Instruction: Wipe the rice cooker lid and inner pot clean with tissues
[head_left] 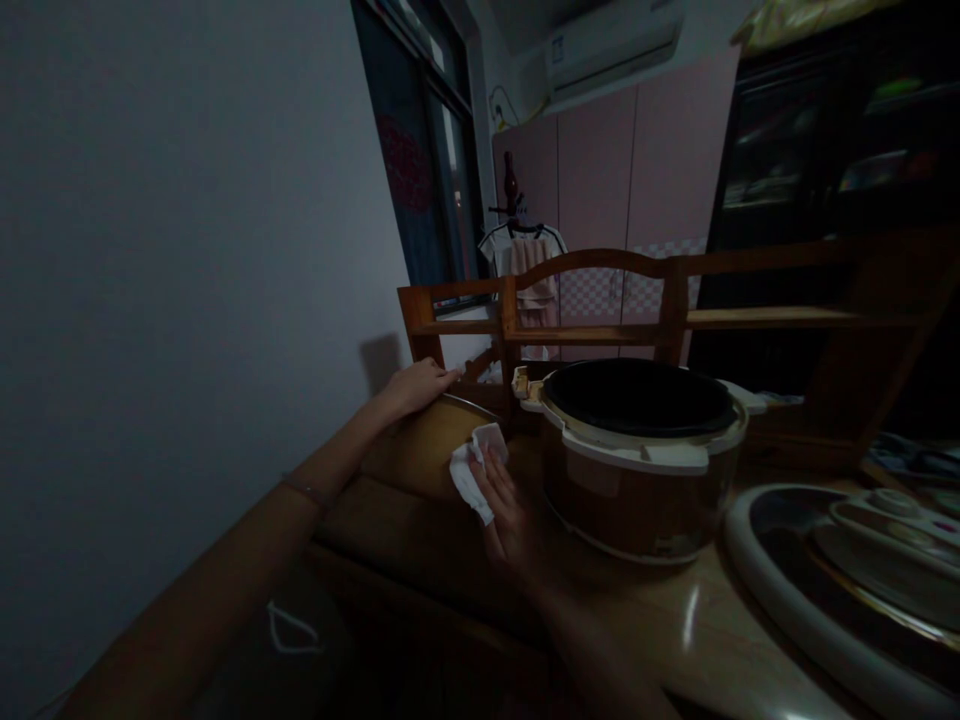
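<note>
My left hand (424, 385) has its fingers closed over the upper edge of a rounded brownish thing (424, 445) with a thin shiny rim. It looks like a tilted pot, but the dim light hides its exact kind. In my right hand (506, 510) is a crumpled white tissue (471, 482), held under the fingers against or just in front of that rounded surface. Just right of this hand stands an electric pressure cooker (630, 490), lidless, with a dark interior and a pale rim.
The cooker's lid (780, 590) lies on the wooden table (675, 610) at the right. Behind the cooker runs a low wooden shelf (592, 335). A bare wall (187, 250) borders my left side. Clothes (534, 270) hang farther back, before pink cabinets (592, 180).
</note>
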